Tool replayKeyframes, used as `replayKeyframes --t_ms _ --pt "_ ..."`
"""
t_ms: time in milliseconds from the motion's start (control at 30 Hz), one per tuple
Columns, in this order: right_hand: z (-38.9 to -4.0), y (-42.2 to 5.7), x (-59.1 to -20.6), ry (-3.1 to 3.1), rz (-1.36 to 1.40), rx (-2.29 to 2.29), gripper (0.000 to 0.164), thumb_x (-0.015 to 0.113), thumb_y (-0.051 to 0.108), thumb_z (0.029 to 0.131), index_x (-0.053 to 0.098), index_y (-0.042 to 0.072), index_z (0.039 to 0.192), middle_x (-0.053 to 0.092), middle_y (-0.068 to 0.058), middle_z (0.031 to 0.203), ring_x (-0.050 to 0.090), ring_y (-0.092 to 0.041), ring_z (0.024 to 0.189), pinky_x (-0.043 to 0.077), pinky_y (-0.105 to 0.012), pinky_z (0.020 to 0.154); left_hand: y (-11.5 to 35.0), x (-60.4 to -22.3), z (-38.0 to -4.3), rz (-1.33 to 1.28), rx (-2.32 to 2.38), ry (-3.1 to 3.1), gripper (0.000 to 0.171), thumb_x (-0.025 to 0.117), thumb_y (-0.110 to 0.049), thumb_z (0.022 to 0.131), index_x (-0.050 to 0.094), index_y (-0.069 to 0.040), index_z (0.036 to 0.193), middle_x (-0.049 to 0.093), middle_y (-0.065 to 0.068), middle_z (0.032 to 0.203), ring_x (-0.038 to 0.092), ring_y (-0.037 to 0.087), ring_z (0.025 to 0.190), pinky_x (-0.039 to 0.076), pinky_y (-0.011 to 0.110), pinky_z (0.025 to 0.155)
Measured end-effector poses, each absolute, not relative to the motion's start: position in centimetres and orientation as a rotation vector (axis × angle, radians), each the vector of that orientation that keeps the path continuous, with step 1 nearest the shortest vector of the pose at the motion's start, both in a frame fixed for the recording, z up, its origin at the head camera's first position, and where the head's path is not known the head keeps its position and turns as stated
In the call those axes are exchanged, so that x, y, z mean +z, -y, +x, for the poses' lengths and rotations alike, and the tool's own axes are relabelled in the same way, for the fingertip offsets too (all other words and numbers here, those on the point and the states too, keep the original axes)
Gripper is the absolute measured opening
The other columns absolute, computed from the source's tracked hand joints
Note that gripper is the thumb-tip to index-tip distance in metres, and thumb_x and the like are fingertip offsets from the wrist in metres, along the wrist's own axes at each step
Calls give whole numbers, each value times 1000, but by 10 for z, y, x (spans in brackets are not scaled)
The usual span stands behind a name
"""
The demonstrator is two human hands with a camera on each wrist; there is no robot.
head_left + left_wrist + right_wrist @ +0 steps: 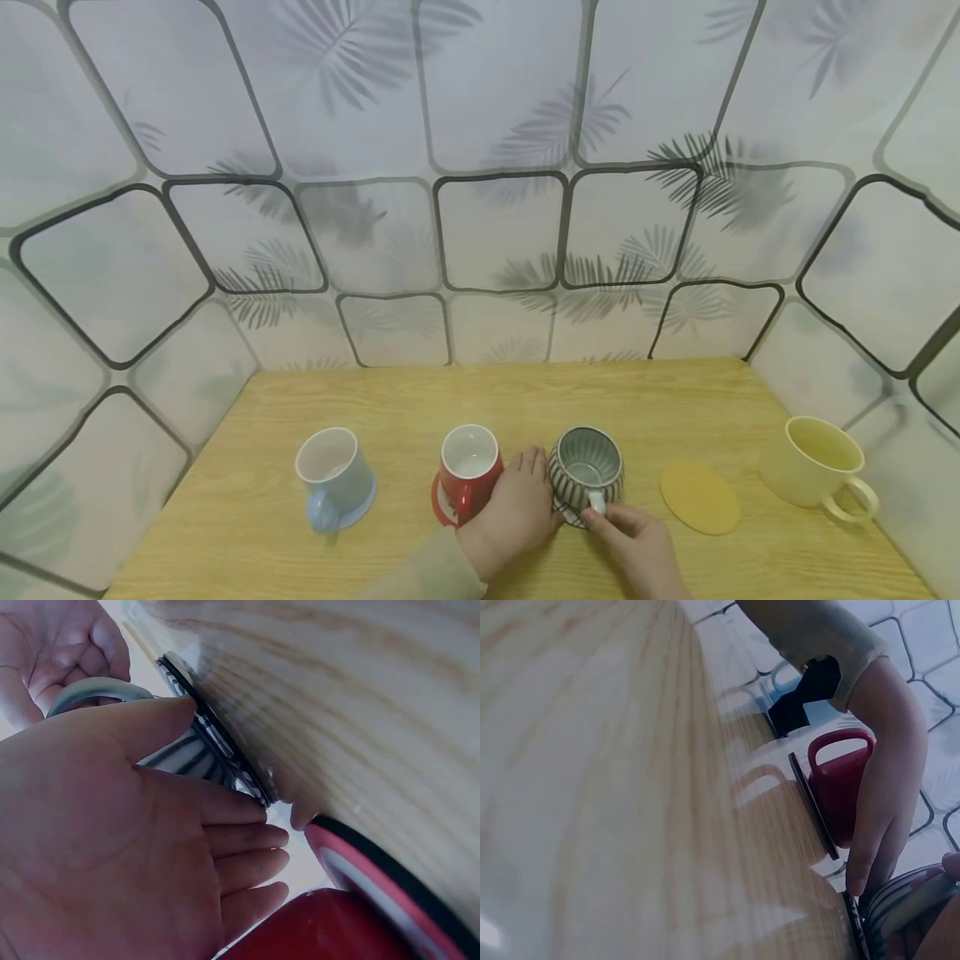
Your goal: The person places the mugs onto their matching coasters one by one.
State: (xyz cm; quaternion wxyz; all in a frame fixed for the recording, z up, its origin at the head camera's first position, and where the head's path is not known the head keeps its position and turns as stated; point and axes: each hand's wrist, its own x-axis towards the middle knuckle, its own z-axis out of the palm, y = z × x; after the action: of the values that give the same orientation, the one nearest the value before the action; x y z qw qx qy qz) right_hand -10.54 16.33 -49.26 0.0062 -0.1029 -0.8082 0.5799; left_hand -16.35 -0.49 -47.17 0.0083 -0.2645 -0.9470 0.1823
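Head view: a wooden bench [480, 392] fills the lower half of the frame, backed by patterned wall panels. At lower centre stands a striped cup [586, 477] on a dark coaster. The left hand [514, 510] lies against the cup's left flank, fingers straight, wedged between it and a red mug [468, 471] just beside. The right hand [637, 550] comes in from the bottom edge; its grip pinches the cup's pale handle [597, 502] at the near side. To the left sits a blue mug [335, 475] on a blue coaster. To the right a yellow coaster [700, 497] lies bare, with a yellow mug [817, 462] further right, apart from it.

Left wrist view: the left hand's fingers [247, 847] lie flat and close together against the striped cup [187, 754]. The red mug's coaster [390, 889] shows at lower right, the right hand [52, 652] at upper left.

Right wrist view: the left hand's fingertips [866, 874] touch the bench by the striped cup [904, 911] at lower right. The red mug [840, 784] stands behind them. The right hand's grip is mostly out of frame here.
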Motion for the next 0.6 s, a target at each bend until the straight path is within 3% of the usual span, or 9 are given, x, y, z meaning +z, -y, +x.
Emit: replayKeyframes --t_ms 200,400,533,600 --pt "-105 -165 -489 2625 -361 1713 26 80 25 96 83 1 106 80 -12 119 66 -14 112 50 -31 100 7 -471 -162 -865 569 2948 73 52 -67 103 59 -14 152 56 2 160 49 16 151 44 28 124" --pt "-106 -165 -488 2634 -348 1718 26 79 25 97 82 1 106 80 -13 119 69 -20 115 54 -44 106 9 -468 -161 -875 580 2949 72 52 -67 103 58 -15 153 55 1 161 49 16 152 43 28 124" --pt "-106 -165 -488 2633 -331 1732 27 78 25 98 82 0 107 79 -15 120 71 -32 121 51 -62 112 10 -466 -162 -876 562 2967 72 54 -66 102 58 -15 153 54 2 161 48 16 152 43 28 125" --pt "-106 -166 -489 2636 -336 1733 28 78 26 98 81 0 107 79 -16 120 70 -37 123 50 -64 111 10 -466 -162 -881 563 2972 72 54 -66 102 57 -15 153 54 2 162 47 16 153 43 28 125"
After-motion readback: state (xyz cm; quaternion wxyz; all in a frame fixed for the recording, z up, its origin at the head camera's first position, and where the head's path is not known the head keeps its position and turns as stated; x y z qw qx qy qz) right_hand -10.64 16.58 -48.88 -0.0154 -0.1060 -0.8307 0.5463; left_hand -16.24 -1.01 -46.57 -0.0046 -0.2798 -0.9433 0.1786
